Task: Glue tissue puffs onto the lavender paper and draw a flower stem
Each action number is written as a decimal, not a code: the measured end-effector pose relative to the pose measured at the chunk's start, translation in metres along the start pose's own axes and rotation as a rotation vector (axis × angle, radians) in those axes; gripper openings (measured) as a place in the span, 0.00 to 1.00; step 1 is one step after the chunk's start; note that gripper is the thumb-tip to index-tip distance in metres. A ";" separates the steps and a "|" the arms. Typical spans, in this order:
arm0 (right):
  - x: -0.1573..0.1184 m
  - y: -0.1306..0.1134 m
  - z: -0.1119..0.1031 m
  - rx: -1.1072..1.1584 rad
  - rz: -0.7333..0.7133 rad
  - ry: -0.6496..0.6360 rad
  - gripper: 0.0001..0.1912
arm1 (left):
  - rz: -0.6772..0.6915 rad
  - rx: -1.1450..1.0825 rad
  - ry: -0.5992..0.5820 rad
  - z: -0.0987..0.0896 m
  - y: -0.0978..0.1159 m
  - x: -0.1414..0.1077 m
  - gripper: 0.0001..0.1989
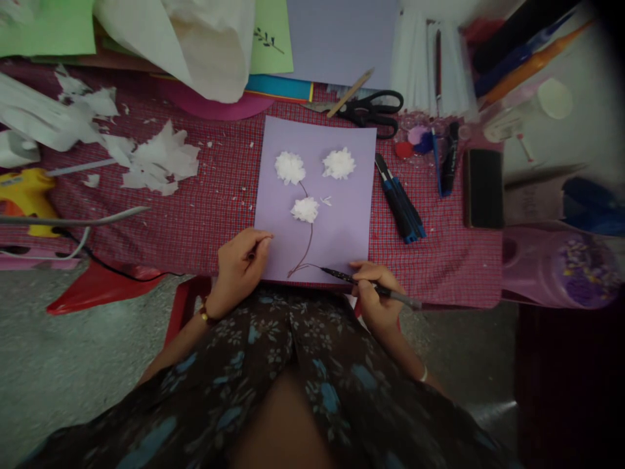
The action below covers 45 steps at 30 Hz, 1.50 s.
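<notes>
A purple sheet of paper (336, 234) lies in front of me, bearing three white paper flowers (290, 168) and a thin brown drawn stem (311, 241). My right hand (378, 293) grips a dark pen (342, 276), its tip touching or just above the paper at the end of a line near the lower edge. At the sheet's lower left corner rests my left hand (244, 260), fingers curled with thumb and forefinger close together. Whether anything sits between those fingers is hidden. A small white scrap (325, 201) lies beside the middle flower.
Black-handled scissors (374, 109) and a pencil (351, 92) lie beyond the sheet. Blue-and-black cutters (400, 198) are to its right. A yellow glue gun (29, 195) and torn white paper (163, 159) occupy the left side. A pink container (532, 270) stands at the right edge.
</notes>
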State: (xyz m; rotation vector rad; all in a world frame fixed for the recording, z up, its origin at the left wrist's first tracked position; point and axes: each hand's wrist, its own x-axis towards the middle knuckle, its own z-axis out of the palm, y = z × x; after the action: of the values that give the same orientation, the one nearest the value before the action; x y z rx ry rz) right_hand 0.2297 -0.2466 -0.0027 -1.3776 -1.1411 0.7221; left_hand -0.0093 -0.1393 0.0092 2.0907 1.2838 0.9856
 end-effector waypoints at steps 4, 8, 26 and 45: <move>0.002 -0.001 -0.001 0.053 0.050 0.054 0.07 | 0.000 0.009 0.002 0.000 0.001 0.000 0.07; 0.004 -0.005 0.001 -0.004 0.034 -0.018 0.07 | 0.013 0.025 0.005 0.000 0.001 0.000 0.07; 0.005 -0.004 0.003 -0.101 -0.003 -0.072 0.08 | 0.056 0.039 -0.008 0.001 -0.001 0.000 0.07; 0.004 -0.005 0.004 -0.087 0.038 0.035 0.08 | 0.064 0.078 -0.068 0.001 -0.002 0.000 0.09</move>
State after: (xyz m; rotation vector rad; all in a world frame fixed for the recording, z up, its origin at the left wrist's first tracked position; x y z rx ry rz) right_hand 0.2265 -0.2424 0.0020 -1.4824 -1.1330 0.6799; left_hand -0.0093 -0.1390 0.0069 2.2171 1.2470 0.8962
